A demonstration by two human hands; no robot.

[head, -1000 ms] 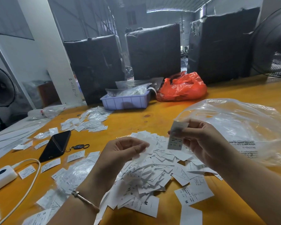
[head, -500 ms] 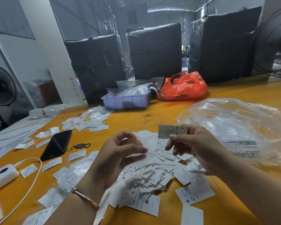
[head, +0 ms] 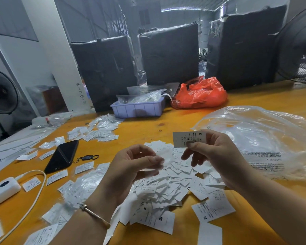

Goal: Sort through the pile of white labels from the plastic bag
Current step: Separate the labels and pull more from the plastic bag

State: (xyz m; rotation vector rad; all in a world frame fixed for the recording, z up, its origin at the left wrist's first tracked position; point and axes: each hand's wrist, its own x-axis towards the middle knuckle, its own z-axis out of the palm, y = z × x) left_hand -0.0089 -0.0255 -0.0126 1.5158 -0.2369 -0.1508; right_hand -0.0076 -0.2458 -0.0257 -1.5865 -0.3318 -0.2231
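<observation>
A black phone [head: 62,156] lies on the worktop [head: 148,126] well left of the left hand [head: 131,167], whose fingers [head: 148,160] hang loosely curled, holding nothing, above the label pile [head: 168,190]. The right hand [head: 214,156] has its fingers [head: 194,145] pinching one label [head: 185,138]; the clear plastic bag [head: 263,135] lies beyond them.

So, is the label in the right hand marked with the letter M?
No, the label pinched by the right hand shows an S near its top edge.
</observation>
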